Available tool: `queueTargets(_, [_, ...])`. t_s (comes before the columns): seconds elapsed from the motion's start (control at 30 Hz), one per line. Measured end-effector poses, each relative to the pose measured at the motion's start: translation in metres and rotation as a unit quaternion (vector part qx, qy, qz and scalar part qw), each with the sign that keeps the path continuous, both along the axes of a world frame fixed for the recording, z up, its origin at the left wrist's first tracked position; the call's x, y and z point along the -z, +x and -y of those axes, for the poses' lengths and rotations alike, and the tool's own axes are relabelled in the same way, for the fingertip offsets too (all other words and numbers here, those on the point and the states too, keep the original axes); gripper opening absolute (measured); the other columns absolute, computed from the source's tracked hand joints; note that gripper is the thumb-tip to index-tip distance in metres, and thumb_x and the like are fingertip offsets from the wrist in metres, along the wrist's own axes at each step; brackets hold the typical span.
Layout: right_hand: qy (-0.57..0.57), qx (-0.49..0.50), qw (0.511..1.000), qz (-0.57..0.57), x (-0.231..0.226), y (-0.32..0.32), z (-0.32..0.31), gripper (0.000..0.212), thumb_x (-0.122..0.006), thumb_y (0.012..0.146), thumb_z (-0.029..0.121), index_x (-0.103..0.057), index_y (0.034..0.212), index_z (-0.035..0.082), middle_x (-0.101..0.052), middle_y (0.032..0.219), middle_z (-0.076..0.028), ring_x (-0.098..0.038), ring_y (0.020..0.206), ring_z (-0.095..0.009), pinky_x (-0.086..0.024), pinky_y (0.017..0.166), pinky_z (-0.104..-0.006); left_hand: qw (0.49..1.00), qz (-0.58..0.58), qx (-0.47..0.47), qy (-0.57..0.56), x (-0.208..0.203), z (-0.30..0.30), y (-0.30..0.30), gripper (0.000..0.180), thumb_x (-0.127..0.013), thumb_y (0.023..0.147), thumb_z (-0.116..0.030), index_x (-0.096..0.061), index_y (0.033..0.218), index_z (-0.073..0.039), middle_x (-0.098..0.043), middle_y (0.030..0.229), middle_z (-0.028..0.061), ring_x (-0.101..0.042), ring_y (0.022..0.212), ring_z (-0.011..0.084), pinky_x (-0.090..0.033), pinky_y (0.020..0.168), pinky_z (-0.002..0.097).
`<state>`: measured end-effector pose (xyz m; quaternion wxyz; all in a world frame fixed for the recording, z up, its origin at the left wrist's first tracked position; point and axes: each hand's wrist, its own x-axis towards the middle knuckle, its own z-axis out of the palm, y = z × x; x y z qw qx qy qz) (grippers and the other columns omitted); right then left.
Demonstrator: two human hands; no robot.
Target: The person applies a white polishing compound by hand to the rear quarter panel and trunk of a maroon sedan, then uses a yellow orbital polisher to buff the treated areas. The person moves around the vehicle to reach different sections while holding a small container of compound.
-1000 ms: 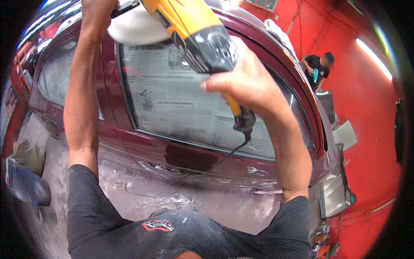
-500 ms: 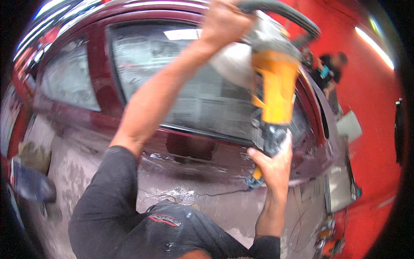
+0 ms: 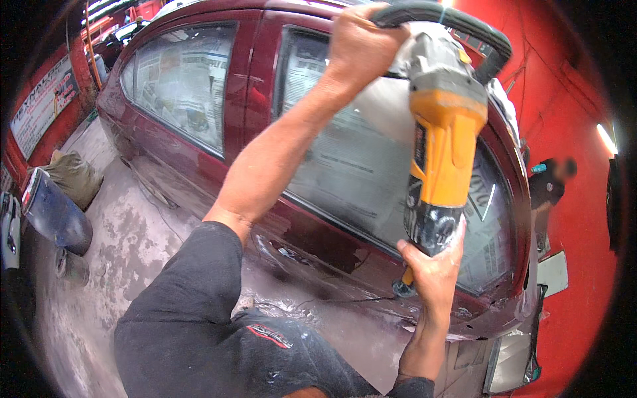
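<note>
A yellow and black car polisher [image 3: 448,139] with a grey metal head is held up in front of a maroon car [image 3: 229,119]. My left hand [image 3: 367,45] grips its black loop handle [image 3: 458,20] at the top. Lower down, my right hand [image 3: 434,262] is wrapped round the black rear end of the body. A pale round pad [image 3: 388,106] shows beside the head, over the upper part of the side window; whether it touches the car is not clear. Newspaper [image 3: 352,172] covers the inside of the windows. A dark power cord [image 3: 332,303] trails leftward from the tool's rear.
On the left, a blue barrel [image 3: 56,212] stands beside a tan sack [image 3: 71,178] on the stained concrete floor [image 3: 113,292]. Another person [image 3: 549,182] is at the far right, by the red wall [image 3: 577,285]. A pale panel [image 3: 553,273] leans there.
My view has turned leftward, so the car and the polisher sit further right and more of the floor shows. Both hands keep their grip on the polisher.
</note>
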<state>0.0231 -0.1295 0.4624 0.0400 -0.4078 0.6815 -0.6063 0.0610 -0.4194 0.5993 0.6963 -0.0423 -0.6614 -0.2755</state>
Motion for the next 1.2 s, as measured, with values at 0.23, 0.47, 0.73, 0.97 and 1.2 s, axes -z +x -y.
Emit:
queueTargets(0.23, [-0.052,-0.176,0.983,-0.025,-0.024,0.039,0.111,0.094,-0.074,0.07,0.004,-0.025,0.151,0.004,-0.065,0.119,-0.018,-0.064,0.112,-0.025,-0.049,0.099,-0.0371,0.988,-0.053,-0.062,0.13,-0.024,0.067,0.124,0.012,-0.075,0.083,-0.011,-0.066,0.074,-0.01,-0.053,0.059,-0.0053,-0.046,0.046,0.0055,-0.038,0.044,0.0249])
queueTargets(0.47, [0.062,-0.195,0.978,-0.037,-0.065,0.108,0.238,0.092,-0.071,0.068,0.008,-0.028,0.15,0.001,-0.066,0.117,-0.022,-0.064,0.115,-0.032,-0.047,0.101,-0.037,0.98,-0.114,-0.005,0.163,-0.02,0.212,0.233,0.014,-0.073,0.085,-0.006,-0.064,0.075,-0.005,-0.051,0.055,-0.0025,-0.042,0.041,0.0071,-0.037,0.042,0.0265])
queueTargets(0.73, [0.051,-0.217,0.975,-0.015,-0.055,0.127,0.237,0.095,-0.072,0.071,0.007,-0.022,0.151,-0.002,-0.063,0.122,-0.023,-0.062,0.119,-0.029,-0.045,0.103,-0.0361,0.984,-0.082,-0.001,0.158,-0.018,0.208,0.253,0.014,-0.074,0.084,-0.006,-0.064,0.074,-0.006,-0.05,0.054,-0.0034,-0.04,0.041,0.0057,-0.035,0.042,0.0251])
queueTargets(0.97, [0.005,-0.202,0.972,0.122,-0.017,0.114,0.136,0.102,-0.077,0.07,-0.004,-0.017,0.153,-0.002,-0.057,0.133,-0.016,-0.054,0.124,-0.021,-0.04,0.108,-0.0342,0.986,-0.014,-0.002,0.165,-0.007,0.109,0.184,0.016,-0.076,0.085,-0.009,-0.064,0.076,-0.009,-0.047,0.056,-0.0057,-0.039,0.045,0.0052,-0.032,0.045,0.0249])
queueTargets(1.2, [-0.014,-0.14,0.973,0.183,0.001,0.087,0.042,0.098,-0.08,0.068,-0.004,-0.026,0.149,-0.001,-0.055,0.132,-0.012,-0.053,0.123,-0.018,-0.041,0.107,-0.0342,0.992,0.069,0.04,0.093,-0.003,0.03,0.111,0.011,-0.077,0.085,-0.011,-0.07,0.08,-0.005,-0.052,0.058,-0.0048,-0.044,0.047,0.0036,-0.033,0.046,0.0223])
